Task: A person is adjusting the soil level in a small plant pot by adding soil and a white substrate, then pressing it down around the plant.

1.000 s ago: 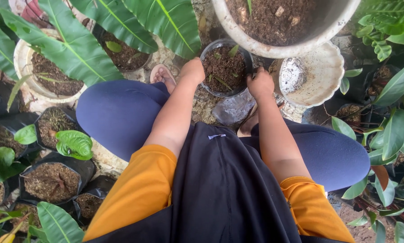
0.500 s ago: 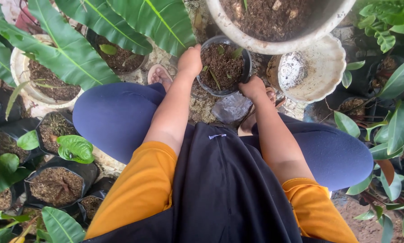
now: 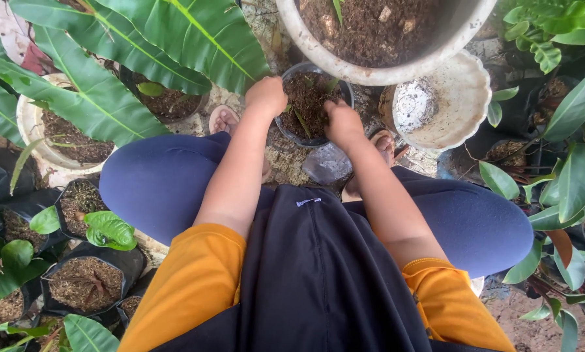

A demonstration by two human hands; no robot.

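- Right hand (image 3: 342, 122) has shifted from the rim onto the soil of the small black pot (image 3: 310, 104), fingers curled, pressing
- Left hand (image 3: 265, 95) grips the pot's nine o'clock rim
- Pot, at twelve o'clock between the feet, already full; firming unfinished

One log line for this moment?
left hand: on small black pot rim | right hand: in its soil

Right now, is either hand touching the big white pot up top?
No: the left hand and the right hand are both at the small dark pot of soil, below the large white pot.
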